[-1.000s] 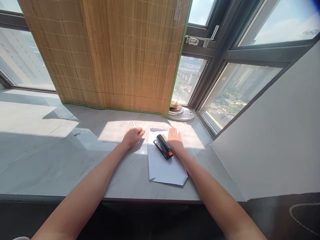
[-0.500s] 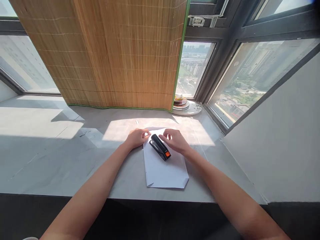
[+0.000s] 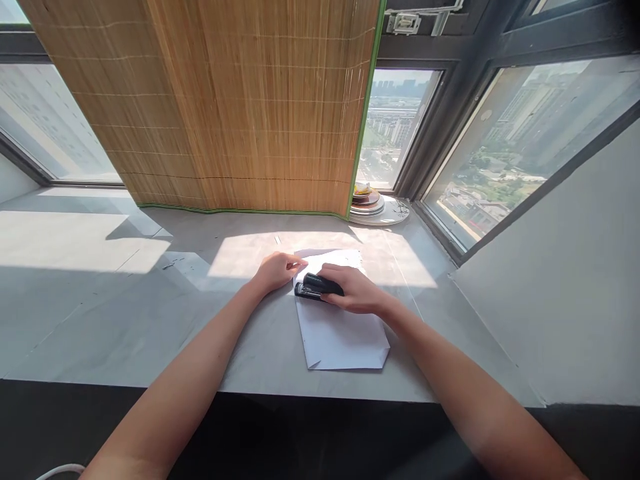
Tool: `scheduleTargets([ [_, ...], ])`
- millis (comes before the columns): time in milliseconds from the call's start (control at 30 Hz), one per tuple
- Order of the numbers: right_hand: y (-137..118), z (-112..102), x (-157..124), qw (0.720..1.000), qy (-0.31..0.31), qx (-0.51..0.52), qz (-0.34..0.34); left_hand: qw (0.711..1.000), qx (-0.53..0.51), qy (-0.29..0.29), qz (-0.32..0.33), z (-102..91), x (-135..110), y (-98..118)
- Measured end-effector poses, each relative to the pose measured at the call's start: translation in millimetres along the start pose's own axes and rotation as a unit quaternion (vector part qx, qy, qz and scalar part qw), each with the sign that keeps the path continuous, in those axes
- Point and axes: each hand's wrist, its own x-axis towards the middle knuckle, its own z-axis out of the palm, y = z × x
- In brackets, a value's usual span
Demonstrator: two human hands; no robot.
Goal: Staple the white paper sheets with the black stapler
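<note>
A white sheet of paper (image 3: 345, 340), with folded corners at its near end, lies on the grey-white ledge. My right hand (image 3: 357, 288) is wrapped around a black stapler (image 3: 323, 285) over the paper's upper part. The stapler's front end points left, and my palm and fingers hide its rear. At the sheet's upper left edge, my left hand (image 3: 277, 272) is closed, thumb and fingers pinched together on the paper. Its fingertips are close to the stapler's front.
A bamboo blind (image 3: 260, 120) with green edging hangs behind the ledge (image 3: 125, 320). Stacked plates (image 3: 383, 212) stand in the corner by the windows. A small pale strip (image 3: 278, 240) lies beyond the paper. A white wall (image 3: 560, 287) bounds the right side.
My right hand has closed around the stapler, which lay on the paper before. The stapler has turned so that it lies more sideways, front to the left. My left hand stays at the paper's edge.
</note>
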Motion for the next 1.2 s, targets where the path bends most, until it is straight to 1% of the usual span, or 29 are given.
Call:
scheduleTargets([
  [100, 1, 0, 0, 1.0, -0.024, -0.012, -0.004, 1.0, 0.0, -0.002, 0.006, -0.4, -1, 1],
  [200, 5, 2, 2, 1.0, -0.018, -0.005, 0.006, 1.0, 0.008, -0.004, 0.006, 0.2, -2, 1],
  [267, 9, -1, 1, 1.0, -0.011, 0.018, 0.002, 1.0, 0.018, -0.001, 0.004, 1.4, -1, 0],
  [333, 15, -10, -1, 0.998, 0.007, 0.066, 0.002, 1.0, 0.024, 0.002, 0.004, 2.8, 0, -2],
  [400, 24, -22, -6, 0.991, 0.026, 0.127, 0.024, 1.0, 0.027, 0.005, 0.002, 4.0, 1, -4],
  [433, 29, -29, -10, 0.987, 0.022, 0.156, 0.041, 1.0, 0.028, 0.006, 0.0, 4.4, 1, -5],
  [500, 40, -41, -17, 0.977, -0.027, 0.199, 0.076, 0.999, 0.03, 0.01, -0.003, 4.7, 2, -5],
  [567, 49, -48, -22, 0.962, -0.095, 0.232, 0.104, 0.999, 0.031, 0.011, -0.002, 4.6, 2, -5],
  [633, 55, -49, -23, 0.944, -0.137, 0.27, 0.132, 0.999, 0.031, 0.011, 0.0, 4.3, 2, -4],
  [700, 58, -46, -22, 0.922, -0.152, 0.323, 0.152, 0.999, 0.031, 0.012, -0.002, 4.1, 2, -3],
  [833, 57, -39, -19, 0.876, -0.16, 0.424, 0.165, 0.999, 0.022, 0.018, -0.016, 3.8, 2, -2],
  [933, 56, -39, -20, 0.857, -0.166, 0.448, 0.193, 1.0, 0.005, 0.016, -0.023, 3.2, 2, -1],
  [1033, 57, -40, -21, 0.839, -0.211, 0.449, 0.223, 1.0, -0.003, 0.015, -0.025, 2.4, 3, 1],
  [1100, 58, -40, -20, 0.823, -0.25, 0.451, 0.24, 0.999, -0.005, 0.015, -0.028, 1.9, 2, 2],
  [1200, 59, -39, -19, 0.795, -0.29, 0.469, 0.251, 0.999, -0.008, 0.015, -0.029, 1.2, 2, 3],
])
